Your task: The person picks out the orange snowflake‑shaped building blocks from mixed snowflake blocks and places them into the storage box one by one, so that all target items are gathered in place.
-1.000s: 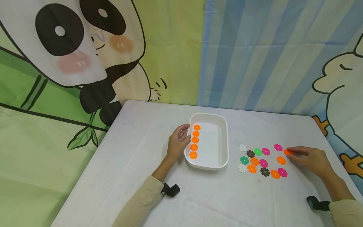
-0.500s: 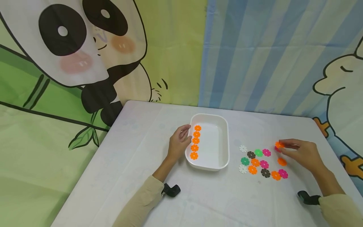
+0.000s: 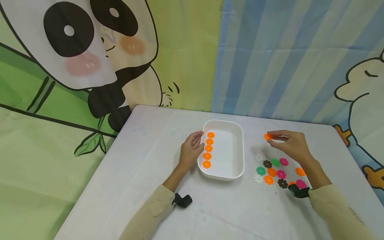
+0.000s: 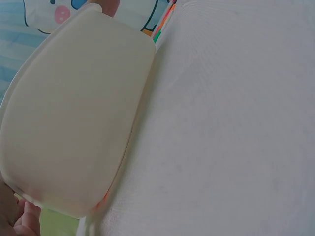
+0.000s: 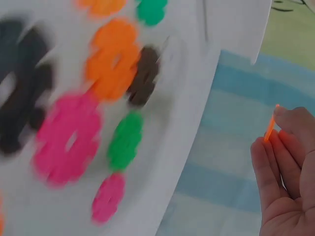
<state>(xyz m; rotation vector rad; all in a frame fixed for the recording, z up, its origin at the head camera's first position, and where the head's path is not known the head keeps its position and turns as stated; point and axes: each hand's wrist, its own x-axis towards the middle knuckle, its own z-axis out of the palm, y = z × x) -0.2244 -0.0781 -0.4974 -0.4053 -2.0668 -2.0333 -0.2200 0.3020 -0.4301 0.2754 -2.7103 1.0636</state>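
Observation:
In the head view a white plastic tray (image 3: 225, 176) stands on the table, with a column of several orange snowflake discs (image 3: 207, 156) along its left side. My left hand (image 3: 190, 150) holds the tray's left rim; in the left wrist view, the tray's outer wall (image 4: 78, 113) fills much of the picture. My right hand (image 3: 290, 143) pinches an orange snowflake disc (image 3: 267, 136) between thumb and fingers, raised right of the tray. That disc shows edge-on in the right wrist view, at the fingertips (image 5: 283, 115).
Loose snowflake discs lie right of the tray: pink (image 3: 281, 174), green (image 3: 260, 171), dark brown (image 3: 282, 183), white (image 3: 258, 179) and orange (image 3: 268, 180). My right forearm (image 3: 315, 170) passes over the right side of this group. A patterned curtain (image 3: 270, 60) hangs behind the table (image 3: 234, 213).
My right hand has lifted the orange snowflake disc off the right side of the group and carried it left toward the tray. The left hand stays at the rim.

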